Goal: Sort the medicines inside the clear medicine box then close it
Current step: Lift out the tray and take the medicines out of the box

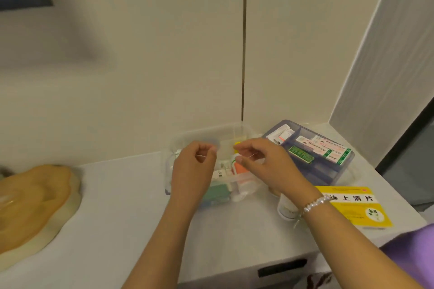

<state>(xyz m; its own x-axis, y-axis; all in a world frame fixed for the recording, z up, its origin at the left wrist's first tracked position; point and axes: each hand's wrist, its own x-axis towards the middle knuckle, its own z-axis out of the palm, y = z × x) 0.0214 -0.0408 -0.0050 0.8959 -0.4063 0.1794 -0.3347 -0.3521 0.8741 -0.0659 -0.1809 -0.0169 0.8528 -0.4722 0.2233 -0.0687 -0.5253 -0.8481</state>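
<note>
The clear medicine box (168, 171) stands open on the white counter against the wall. Inside it are an orange packet (239, 168), a green pack (216, 191) and small white items. Just above the box, my left hand (192, 169) and my right hand (260, 162) each pinch one side of a thin clear plastic piece (224, 148); it is blurred and hard to make out. A bluish clear tray (340, 171) with several medicine cartons sits to the right of the box. A yellow medicine carton (357, 206) and a white bottle (285, 209) lie in front of the tray.
A tan, lumpy wooden object (32, 204) sits at the counter's left end. The wall rises directly behind the box, and a corner wall stands at the right. The counter's front edge has a drawer with a dark handle slot (281, 267) below.
</note>
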